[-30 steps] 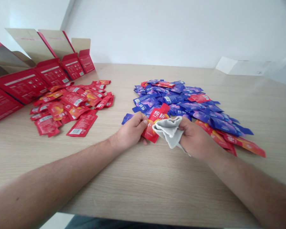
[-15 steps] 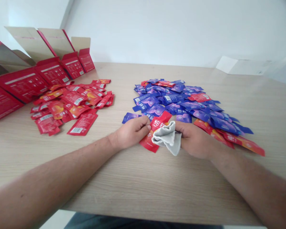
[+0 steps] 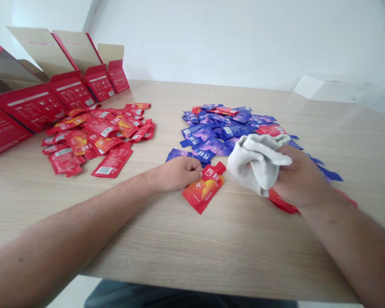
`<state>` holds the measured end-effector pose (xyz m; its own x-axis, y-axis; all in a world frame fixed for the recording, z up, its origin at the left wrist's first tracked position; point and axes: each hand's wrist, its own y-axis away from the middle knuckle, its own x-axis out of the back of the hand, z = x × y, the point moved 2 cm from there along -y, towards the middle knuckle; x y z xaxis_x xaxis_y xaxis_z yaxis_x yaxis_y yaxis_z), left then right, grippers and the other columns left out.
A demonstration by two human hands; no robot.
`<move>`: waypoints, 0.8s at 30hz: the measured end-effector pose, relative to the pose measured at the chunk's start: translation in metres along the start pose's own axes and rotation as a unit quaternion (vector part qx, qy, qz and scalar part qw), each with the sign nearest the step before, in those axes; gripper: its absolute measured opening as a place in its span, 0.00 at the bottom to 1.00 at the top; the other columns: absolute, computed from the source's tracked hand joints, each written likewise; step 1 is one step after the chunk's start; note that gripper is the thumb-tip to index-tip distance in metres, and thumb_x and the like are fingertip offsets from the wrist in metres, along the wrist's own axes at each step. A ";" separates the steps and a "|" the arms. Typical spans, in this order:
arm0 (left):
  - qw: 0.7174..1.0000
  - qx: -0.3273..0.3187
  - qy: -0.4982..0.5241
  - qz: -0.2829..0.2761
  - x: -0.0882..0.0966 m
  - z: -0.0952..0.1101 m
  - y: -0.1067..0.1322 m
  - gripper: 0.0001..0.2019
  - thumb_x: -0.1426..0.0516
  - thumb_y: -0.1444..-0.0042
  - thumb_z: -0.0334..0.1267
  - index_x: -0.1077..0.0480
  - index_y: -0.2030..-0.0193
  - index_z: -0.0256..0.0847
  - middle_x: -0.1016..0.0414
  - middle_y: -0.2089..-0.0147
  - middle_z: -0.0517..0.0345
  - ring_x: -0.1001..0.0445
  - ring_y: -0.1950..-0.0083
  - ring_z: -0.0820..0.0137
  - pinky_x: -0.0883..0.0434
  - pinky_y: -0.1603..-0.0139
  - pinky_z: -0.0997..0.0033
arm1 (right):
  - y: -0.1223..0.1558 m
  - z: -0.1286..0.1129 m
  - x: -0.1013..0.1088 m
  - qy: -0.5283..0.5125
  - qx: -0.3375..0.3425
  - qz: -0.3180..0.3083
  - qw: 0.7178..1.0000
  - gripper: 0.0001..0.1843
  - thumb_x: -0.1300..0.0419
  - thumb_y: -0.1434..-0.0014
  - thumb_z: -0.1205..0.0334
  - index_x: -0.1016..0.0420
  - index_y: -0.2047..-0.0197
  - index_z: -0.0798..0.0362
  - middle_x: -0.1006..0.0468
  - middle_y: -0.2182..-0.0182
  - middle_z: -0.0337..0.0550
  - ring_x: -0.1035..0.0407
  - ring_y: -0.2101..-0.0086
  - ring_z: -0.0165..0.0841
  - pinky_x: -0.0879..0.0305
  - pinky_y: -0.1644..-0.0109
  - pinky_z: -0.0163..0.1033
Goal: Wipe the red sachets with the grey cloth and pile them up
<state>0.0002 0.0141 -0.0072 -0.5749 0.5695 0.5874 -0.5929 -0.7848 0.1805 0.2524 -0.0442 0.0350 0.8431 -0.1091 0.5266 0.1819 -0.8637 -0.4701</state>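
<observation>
Open red cartons (image 3: 99, 83) are lined up along the upper left of the frame, with tan inner flaps raised; their contents cannot be seen from this angle. A loose pile of red sachets (image 3: 99, 132) is spread on the counter (image 3: 192, 256) just in front of the cartons, left of centre. A larger pile of blue sachets (image 3: 208, 128) is spread at centre right, toward the back of the counter. A few red-orange sachets (image 3: 280, 203) are partly covered by the right hand at the pile's near edge.

One red sachet (image 3: 203, 190) with an orange fruit print is lying alone and tilted at centre, between the two hands. The left hand (image 3: 176, 173) is resting on the counter, with its fingers (image 3: 195, 169) curled and placed just beside the spout end of that sachet. The blue sachets are touched at the edge of this hand. Whether the red sachet is being touched or gripped cannot be told, and nothing is seen held in the left hand.

The right hand (image 3: 303, 177) is raised above the near edge of the blue pile. A grey cloth (image 3: 256, 162) is bunched and gripped in it, with the fingers closed around the cloth and mostly hidden by it.
</observation>
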 end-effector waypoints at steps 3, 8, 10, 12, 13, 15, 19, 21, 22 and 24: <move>0.999 0.029 0.005 -0.039 -0.001 0.001 0.002 0.11 0.44 0.40 0.43 0.31 0.71 0.43 0.35 0.81 0.65 0.37 0.82 0.74 0.42 0.83 0.76 | 0.009 -0.002 -0.016 0.089 0.067 0.025 0.993 0.12 0.37 0.36 0.66 0.21 0.50 0.45 0.18 0.55 0.43 0.24 0.54 0.41 0.27 0.46 0.50; 0.996 0.057 0.027 -0.067 -0.006 0.004 0.002 0.10 0.44 0.39 0.43 0.30 0.69 0.42 0.31 0.80 0.63 0.32 0.81 0.72 0.37 0.83 0.77 | 0.031 0.001 -0.056 0.119 0.174 -0.145 0.967 0.16 0.42 0.34 0.72 0.21 0.46 0.51 0.21 0.54 0.49 0.28 0.51 0.42 0.29 0.46 0.49; 0.996 0.060 0.022 -0.068 -0.007 0.005 0.003 0.10 0.44 0.38 0.43 0.29 0.68 0.42 0.30 0.79 0.63 0.31 0.80 0.72 0.35 0.83 0.77 | 0.036 0.001 -0.064 0.119 0.197 -0.205 0.951 0.15 0.40 0.34 0.72 0.20 0.47 0.51 0.21 0.54 0.47 0.29 0.52 0.42 0.30 0.46 0.49; 0.996 0.055 0.017 -0.075 -0.007 0.006 0.003 0.10 0.45 0.38 0.44 0.29 0.66 0.42 0.31 0.78 0.64 0.30 0.80 0.73 0.34 0.83 0.78 | 0.036 0.002 -0.064 0.116 0.210 -0.232 0.943 0.14 0.39 0.34 0.72 0.20 0.48 0.51 0.20 0.54 0.46 0.30 0.51 0.41 0.30 0.45 0.48; 0.995 0.050 0.015 -0.083 -0.008 0.007 0.003 0.10 0.45 0.37 0.44 0.29 0.65 0.42 0.30 0.78 0.64 0.30 0.79 0.73 0.34 0.83 0.78 | 0.035 0.003 -0.063 0.118 0.208 -0.230 0.943 0.14 0.39 0.34 0.72 0.20 0.48 0.51 0.20 0.53 0.46 0.30 0.51 0.41 0.30 0.45 0.48; 0.994 0.043 0.015 -0.101 -0.009 0.006 0.003 0.11 0.45 0.37 0.45 0.29 0.64 0.42 0.29 0.76 0.64 0.29 0.78 0.74 0.34 0.83 0.79 | 0.031 0.007 -0.057 0.132 0.189 -0.200 0.952 0.16 0.40 0.35 0.74 0.20 0.47 0.52 0.20 0.52 0.47 0.30 0.50 0.41 0.31 0.44 0.49; 0.993 0.035 0.012 -0.108 -0.010 0.005 0.003 0.12 0.46 0.36 0.46 0.30 0.65 0.41 0.30 0.77 0.65 0.30 0.79 0.75 0.35 0.83 0.80 | 0.032 0.005 -0.056 0.137 0.188 -0.186 0.954 0.15 0.40 0.34 0.73 0.20 0.48 0.53 0.20 0.52 0.47 0.30 0.51 0.41 0.32 0.43 0.50; 0.994 0.027 0.009 -0.103 -0.009 0.006 0.003 0.11 0.45 0.36 0.45 0.31 0.66 0.42 0.33 0.79 0.66 0.32 0.80 0.75 0.35 0.84 0.80 | 0.035 0.000 -0.059 0.131 0.211 -0.224 0.942 0.12 0.40 0.32 0.70 0.20 0.48 0.52 0.20 0.53 0.45 0.30 0.51 0.41 0.31 0.44 0.48; 0.994 0.023 0.008 -0.103 -0.009 0.006 0.003 0.11 0.45 0.36 0.45 0.31 0.66 0.42 0.33 0.79 0.67 0.33 0.81 0.76 0.35 0.83 0.79 | 0.036 -0.001 -0.060 0.129 0.216 -0.236 0.939 0.12 0.40 0.31 0.69 0.20 0.48 0.52 0.20 0.53 0.45 0.30 0.50 0.40 0.31 0.43 0.47; 0.994 0.020 0.009 -0.108 -0.009 0.007 0.003 0.12 0.45 0.36 0.46 0.31 0.66 0.42 0.32 0.79 0.66 0.32 0.80 0.76 0.35 0.83 0.79 | 0.035 -0.001 -0.059 0.130 0.204 -0.230 0.943 0.13 0.40 0.32 0.70 0.20 0.47 0.52 0.20 0.52 0.45 0.30 0.49 0.40 0.32 0.42 0.48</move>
<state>0.0078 0.0049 -0.0069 -0.4475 0.7297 0.5169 -0.6806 -0.6529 0.3325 0.2084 -0.0683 -0.0125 0.4842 0.0683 0.8723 0.7227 -0.5932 -0.3547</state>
